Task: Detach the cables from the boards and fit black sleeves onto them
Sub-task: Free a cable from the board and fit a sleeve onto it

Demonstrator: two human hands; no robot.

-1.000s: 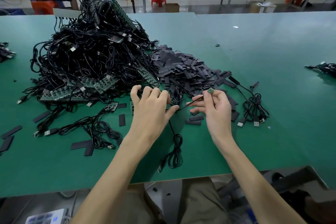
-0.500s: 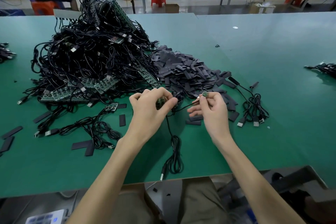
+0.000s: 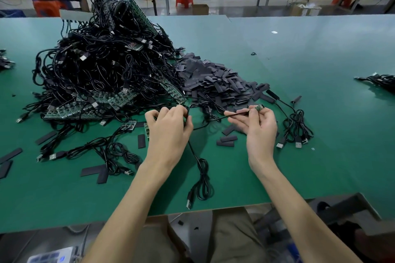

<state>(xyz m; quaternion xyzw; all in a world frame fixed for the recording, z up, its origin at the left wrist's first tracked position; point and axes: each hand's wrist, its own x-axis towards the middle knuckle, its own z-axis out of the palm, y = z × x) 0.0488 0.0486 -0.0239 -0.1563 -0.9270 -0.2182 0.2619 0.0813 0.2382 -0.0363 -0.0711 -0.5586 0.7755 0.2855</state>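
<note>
Workshop floor of long benches and plastic stools at the back; nearer, matte green bench mat (image 3: pixel 299 113) under both forearms. Beyond the left hand (image 3: pixel 168 132), a tall tangled heap of cables and boards (image 3: pixel 102 74): glossy round black cord, silver plugs, green strip boards jutting out at angles. Just beyond the right hand (image 3: pixel 259 128), a lower pile of black sleeves (image 3: pixel 213 85), flat, dull, short rectangles, probably dumped there for an easy reach. Outboard of the right hand, a small bundle of coiled cables (image 3: pixel 297 126), plugs pointing toward the bench edge, likely set aside as done. Between the two hands, one cable (image 3: pixel 202 174) lifted off the mat, slack coil and plug trailing toward the bench edge below the left wrist. Left hand clenched round the cord at a bend, apparently to take up slack and steady it. Right hand pinching the cord's far end between thumb and forefinger, tip raised, with a tiny green board piece (image 3: pixel 259 108) at the fingertips, seemingly presented for a sleeve. None on it yet. Beneath the right palm, a few loose sleeves (image 3: pixel 226 140) on the mat, nearest candidates for that.
</note>
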